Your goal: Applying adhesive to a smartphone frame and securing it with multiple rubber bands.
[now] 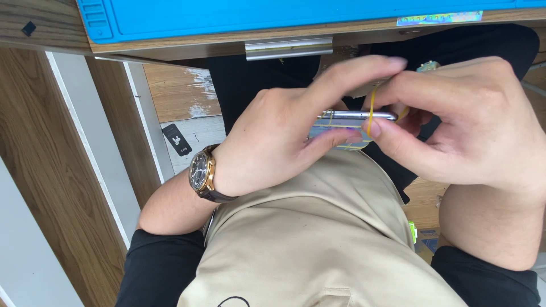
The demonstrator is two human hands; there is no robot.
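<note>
Both hands pinch banded phone below desk edge.

Both hands worked low in the lap, hemmed in from above by the tabletop edge with its blue mat and metal bracket; open floor lay to the left, while the beige apron filled the space beneath them

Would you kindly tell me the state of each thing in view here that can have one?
Thin silver slab-shaped device: held edge-on between both hands above the lap.
Yellow rubber band: stretched around the device, pinched by the right hand.
Left hand: gripping the device.
Right hand: fingers closed on the band.
Gold-cased wristwatch with brown strap: strapped on the left wrist.
Blue rubber work mat: lying flat on the wooden desk.
</note>
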